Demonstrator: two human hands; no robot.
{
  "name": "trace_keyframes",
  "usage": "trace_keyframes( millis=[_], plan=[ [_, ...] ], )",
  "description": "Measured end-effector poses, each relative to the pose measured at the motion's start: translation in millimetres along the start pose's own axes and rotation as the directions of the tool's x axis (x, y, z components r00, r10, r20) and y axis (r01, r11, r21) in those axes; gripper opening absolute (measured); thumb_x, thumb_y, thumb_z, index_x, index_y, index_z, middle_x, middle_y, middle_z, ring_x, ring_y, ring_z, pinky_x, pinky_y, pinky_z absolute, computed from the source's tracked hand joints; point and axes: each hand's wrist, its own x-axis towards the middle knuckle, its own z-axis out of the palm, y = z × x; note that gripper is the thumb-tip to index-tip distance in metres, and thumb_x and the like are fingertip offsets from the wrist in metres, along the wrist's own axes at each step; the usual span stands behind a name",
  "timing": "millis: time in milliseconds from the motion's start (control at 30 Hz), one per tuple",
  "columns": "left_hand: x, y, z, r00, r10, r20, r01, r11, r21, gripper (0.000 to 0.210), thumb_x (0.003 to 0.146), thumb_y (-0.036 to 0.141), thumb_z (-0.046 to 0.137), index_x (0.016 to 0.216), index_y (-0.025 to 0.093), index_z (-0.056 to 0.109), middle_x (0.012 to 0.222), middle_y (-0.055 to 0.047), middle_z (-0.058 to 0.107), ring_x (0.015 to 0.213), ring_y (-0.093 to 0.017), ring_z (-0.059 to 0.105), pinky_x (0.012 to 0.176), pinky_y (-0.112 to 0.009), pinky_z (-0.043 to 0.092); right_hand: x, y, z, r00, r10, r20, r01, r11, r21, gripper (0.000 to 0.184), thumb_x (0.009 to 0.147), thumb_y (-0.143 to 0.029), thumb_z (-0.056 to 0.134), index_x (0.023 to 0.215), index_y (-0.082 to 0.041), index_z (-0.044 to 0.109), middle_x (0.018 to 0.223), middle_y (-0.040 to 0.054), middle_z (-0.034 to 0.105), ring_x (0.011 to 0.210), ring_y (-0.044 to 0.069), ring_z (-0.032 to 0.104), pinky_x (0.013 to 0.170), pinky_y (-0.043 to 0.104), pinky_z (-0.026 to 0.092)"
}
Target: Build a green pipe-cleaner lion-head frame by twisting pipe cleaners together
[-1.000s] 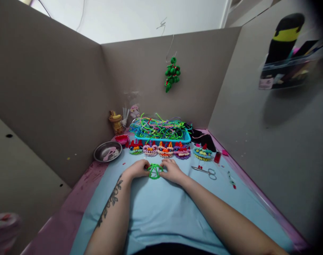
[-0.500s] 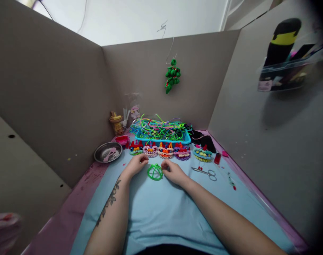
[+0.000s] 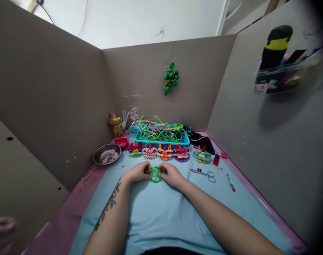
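A small round frame of bright green pipe cleaners [image 3: 155, 169], with crossing ribs, is held just above the blue cloth between my hands. My left hand [image 3: 138, 172] pinches its left edge between thumb and fingers. On the opposite edge, my right hand [image 3: 172, 173] grips with bent fingers and thumb; the fingertips are partly hidden. Beyond the hands, several colourful fuzzy lion-like heads [image 3: 165, 153] stand in a row. A pair of scissors [image 3: 203, 173] lies to the right of my right hand.
A blue tray [image 3: 161, 143] heaped with loose pipe cleaners stands at the back. On the left are a metal bowl [image 3: 94, 158] and a lidded jar [image 3: 115, 128]. Grey partitions [image 3: 71, 88] enclose the table; a green ornament [image 3: 172, 78] hangs behind, and a holder [image 3: 276, 83] on the right.
My left hand has moved right and taken hold of the green frame, which it was apart from before. The frame is now tilted between both hands. The view has shifted slightly.
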Motion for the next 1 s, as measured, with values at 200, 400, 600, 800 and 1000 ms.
trace_keyframes(
  millis=[200, 400, 600, 800, 1000],
  plan=[
    [2, 0, 4.0, 0.997, -0.058, -0.052, 0.064, 0.99, 0.123, 0.027, 0.057, 0.022, 0.062, 0.079, 0.018, 0.046, 0.072, 0.004, 0.047, 0.064, -0.012, 0.041, 0.055, -0.022, 0.03, 1, 2, 3, 1.0, 0.003, 0.018, -0.003, 1.0, -0.017, 0.028, 0.06, -0.004, 0.056, 0.082, -0.02, 0.056, 0.079, -0.0012, 0.06, 0.077, 0.015, 0.051, 0.071, 0.025, 0.039],
    [1, 1, 2.7, 0.998, -0.047, -0.046, 0.052, 0.993, 0.102, 0.026, 0.058, 0.022, 0.062, 0.078, 0.018, 0.046, 0.072, 0.003, 0.048, 0.065, -0.012, 0.041, 0.057, -0.022, 0.031, 1, 0, 3, 1.0, 0.006, 0.017, -0.006, 1.0, -0.014, 0.026, 0.061, -0.005, 0.056, 0.081, -0.02, 0.055, 0.078, -0.0013, 0.059, 0.076, 0.015, 0.05, 0.07, 0.025, 0.039],
    [0, 1, -3.4, 0.999, -0.006, -0.044, -0.002, 0.986, -0.168, 0.028, 0.058, 0.019, 0.064, 0.08, 0.017, 0.048, 0.071, 0.004, 0.048, 0.066, -0.011, 0.043, 0.059, -0.022, 0.035, 1, -5, -1, 0.998, -0.02, -0.067, 0.022, 0.999, 0.027, 0.01, 0.067, -0.009, 0.058, 0.07, -0.018, 0.058, 0.076, 0.0005, 0.057, 0.074, 0.014, 0.051, 0.068, 0.025, 0.039],
    [-2, 14, -10.3, 0.977, -0.014, -0.215, -0.053, 0.951, -0.303, 0.034, 0.058, 0.025, 0.069, 0.087, 0.017, 0.053, 0.089, -0.003, 0.056, 0.081, -0.016, 0.051, 0.068, -0.026, 0.04, 1, -7, -5, 0.981, -0.08, -0.175, 0.091, 0.994, 0.058, 0.011, 0.072, -0.009, 0.051, 0.069, -0.018, 0.057, 0.078, 0.0014, 0.055, 0.075, 0.014, 0.051, 0.07, 0.026, 0.04],
    [-2, 19, -10.9, 0.939, -0.064, -0.339, -0.089, 0.905, -0.416, 0.04, 0.062, 0.028, 0.069, 0.097, 0.017, 0.054, 0.102, -0.006, 0.058, 0.082, -0.015, 0.053, 0.066, -0.025, 0.041, -4, -13, -11, 0.943, -0.165, -0.289, 0.17, 0.985, -0.008, 0.013, 0.077, -0.011, 0.049, 0.077, -0.02, 0.058, 0.09, 0.0055, 0.054, 0.091, 0.019, 0.05, 0.084, 0.033, 0.04]
  ],
)
